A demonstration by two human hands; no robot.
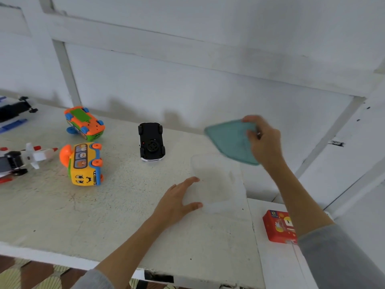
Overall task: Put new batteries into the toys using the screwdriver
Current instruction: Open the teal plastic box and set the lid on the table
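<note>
right hand (263, 138), right of centre, pinches a thin teal lid (231, 140): light, stiff, best held by its rim. left hand (177, 200) lies spread against a clear box (218, 184), lower centre. toys sit left, black car (151, 141) mid-frame.

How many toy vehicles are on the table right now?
5. Orange-green car upside down at the back left; yellow bus on its side before it; black car upside down mid-table; white plane and a dark toy at the left edge, partly cropped.
</note>
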